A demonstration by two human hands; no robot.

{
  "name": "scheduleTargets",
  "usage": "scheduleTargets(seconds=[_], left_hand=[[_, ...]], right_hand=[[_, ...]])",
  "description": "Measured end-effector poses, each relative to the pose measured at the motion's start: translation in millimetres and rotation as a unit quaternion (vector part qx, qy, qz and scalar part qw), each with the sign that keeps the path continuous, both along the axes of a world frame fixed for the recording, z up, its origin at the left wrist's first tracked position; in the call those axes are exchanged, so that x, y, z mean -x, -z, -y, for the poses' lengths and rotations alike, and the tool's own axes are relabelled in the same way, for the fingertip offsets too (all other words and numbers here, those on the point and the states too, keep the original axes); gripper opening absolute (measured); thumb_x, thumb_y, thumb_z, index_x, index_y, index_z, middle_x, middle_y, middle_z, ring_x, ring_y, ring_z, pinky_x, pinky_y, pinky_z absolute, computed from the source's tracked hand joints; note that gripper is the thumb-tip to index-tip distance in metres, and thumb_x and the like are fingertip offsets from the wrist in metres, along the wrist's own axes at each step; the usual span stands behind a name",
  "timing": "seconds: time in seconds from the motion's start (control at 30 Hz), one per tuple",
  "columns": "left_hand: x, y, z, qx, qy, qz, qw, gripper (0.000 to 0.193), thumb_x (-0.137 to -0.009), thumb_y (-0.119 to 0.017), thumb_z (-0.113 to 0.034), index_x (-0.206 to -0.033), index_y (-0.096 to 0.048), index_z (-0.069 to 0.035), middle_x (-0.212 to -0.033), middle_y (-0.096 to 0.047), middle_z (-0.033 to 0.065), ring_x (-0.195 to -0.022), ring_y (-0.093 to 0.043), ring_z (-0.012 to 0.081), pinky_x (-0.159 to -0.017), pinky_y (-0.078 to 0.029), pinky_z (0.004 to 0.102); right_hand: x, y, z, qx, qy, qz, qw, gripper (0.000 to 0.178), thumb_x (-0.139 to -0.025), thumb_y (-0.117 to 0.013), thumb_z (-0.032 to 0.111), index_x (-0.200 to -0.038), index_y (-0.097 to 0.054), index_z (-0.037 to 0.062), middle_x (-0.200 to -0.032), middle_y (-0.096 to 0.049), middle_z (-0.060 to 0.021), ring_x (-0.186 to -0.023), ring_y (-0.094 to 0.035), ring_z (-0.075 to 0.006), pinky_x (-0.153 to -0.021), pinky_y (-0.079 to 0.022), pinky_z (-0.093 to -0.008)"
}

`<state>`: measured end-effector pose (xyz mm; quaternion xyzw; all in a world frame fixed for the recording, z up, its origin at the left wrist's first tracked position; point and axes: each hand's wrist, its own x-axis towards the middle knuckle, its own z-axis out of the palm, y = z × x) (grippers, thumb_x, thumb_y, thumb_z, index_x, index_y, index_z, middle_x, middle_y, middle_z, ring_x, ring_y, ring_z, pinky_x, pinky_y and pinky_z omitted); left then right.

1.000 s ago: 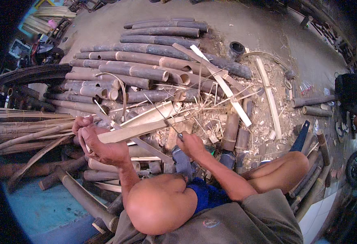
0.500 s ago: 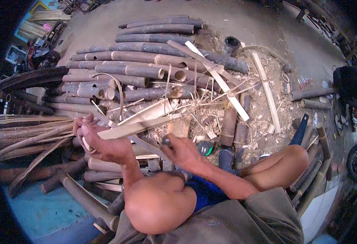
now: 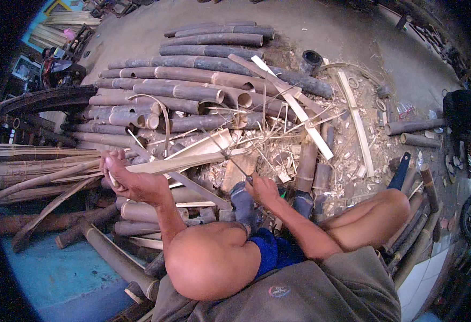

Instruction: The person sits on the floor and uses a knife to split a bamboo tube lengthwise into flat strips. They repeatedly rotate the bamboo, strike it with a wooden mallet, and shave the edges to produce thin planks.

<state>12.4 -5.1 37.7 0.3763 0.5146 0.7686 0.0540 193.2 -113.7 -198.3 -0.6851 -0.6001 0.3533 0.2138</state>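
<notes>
My left hand (image 3: 136,180) is closed around the near end of a split bamboo strip (image 3: 184,161), its pale inner wood showing. The strip points away to the right over the shavings. My right hand (image 3: 265,191) grips the dark handle of a knife (image 3: 237,165). Its thin blade slants up and left, against or very near the strip's far end; I cannot tell whether it is cutting in. Beneath the strip lie a wider pale bamboo piece (image 3: 209,144) and a flat greyish slat (image 3: 200,189) that runs down to the right.
Several dark bamboo poles (image 3: 192,72) lie stacked ahead. Wood chips (image 3: 348,145) and pale slats (image 3: 356,126) cover the floor to the right. A bundle of split strips (image 3: 42,172) is at my left. A blue-handled saw (image 3: 399,170) stands by my right knee.
My right hand has moved right and slightly forward, and the knife now reaches the strip's far end. The left hand keeps its hold. A dark-covered foot shows where the right hand was.
</notes>
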Motion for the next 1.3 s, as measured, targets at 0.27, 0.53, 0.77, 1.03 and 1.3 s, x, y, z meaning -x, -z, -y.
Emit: scheduleTargets(seconds=[0.27,0.53,0.77,1.03,1.3], left_hand=[[13,-58,12,-0.091,0.147,0.094,0.98,0.029,-0.099,-0.054,-0.02,-0.107,-0.058,0.008,-0.105,-0.058,0.016,-0.102,-0.06,0.0257,-0.1,-0.054,0.0491],[-17,-36,25,-0.106,0.03,-0.207,0.972,0.033,-0.1,-0.056,-0.02,-0.119,-0.061,0.007,-0.115,-0.06,0.0191,-0.107,-0.06,0.027,-0.099,-0.052,0.0462],[0,-29,19,-0.102,0.033,-0.313,0.944,0.029,-0.104,-0.046,-0.016,-0.127,-0.058,-0.002,-0.13,-0.055,0.02,-0.111,-0.058,0.0299,-0.097,-0.048,0.0473],[-8,-41,24,-0.085,0.06,-0.115,0.988,0.031,-0.099,-0.053,-0.014,-0.124,-0.059,0.005,-0.12,-0.059,0.0193,-0.109,-0.059,0.0284,-0.098,-0.048,0.0462],[-5,-39,26,-0.122,0.085,-0.053,0.987,0.036,-0.099,-0.053,-0.018,-0.122,-0.059,0.008,-0.114,-0.062,0.0169,-0.109,-0.057,0.0244,-0.099,-0.046,0.0434]], right_hand=[[-17,-45,26,0.0,-0.017,0.002,1.0,0.036,-0.091,-0.065,0.033,-0.1,-0.058,-0.0015,-0.079,-0.066,-0.03,-0.077,-0.067,-0.0489,-0.069,-0.053,-0.0564],[-1,-119,36,-0.112,-0.039,-0.107,0.987,0.033,-0.093,-0.064,0.032,-0.102,-0.057,0.0009,-0.082,-0.068,-0.0253,-0.073,-0.068,-0.0441,-0.063,-0.054,-0.0533],[-9,-62,19,-0.017,-0.018,-0.004,1.0,0.028,-0.091,-0.067,0.028,-0.095,-0.058,0.002,-0.08,-0.067,-0.0221,-0.072,-0.067,-0.0434,-0.061,-0.053,-0.0531],[10,-110,25,-0.197,-0.081,-0.042,0.976,0.028,-0.089,-0.068,0.026,-0.104,-0.058,0.005,-0.085,-0.07,-0.0207,-0.077,-0.069,-0.0399,-0.064,-0.055,-0.0512],[-2,-125,17,-0.1,-0.092,-0.077,0.988,0.037,-0.091,-0.064,0.036,-0.111,-0.057,0.0057,-0.081,-0.068,-0.0211,-0.075,-0.068,-0.042,-0.065,-0.055,-0.0515]])
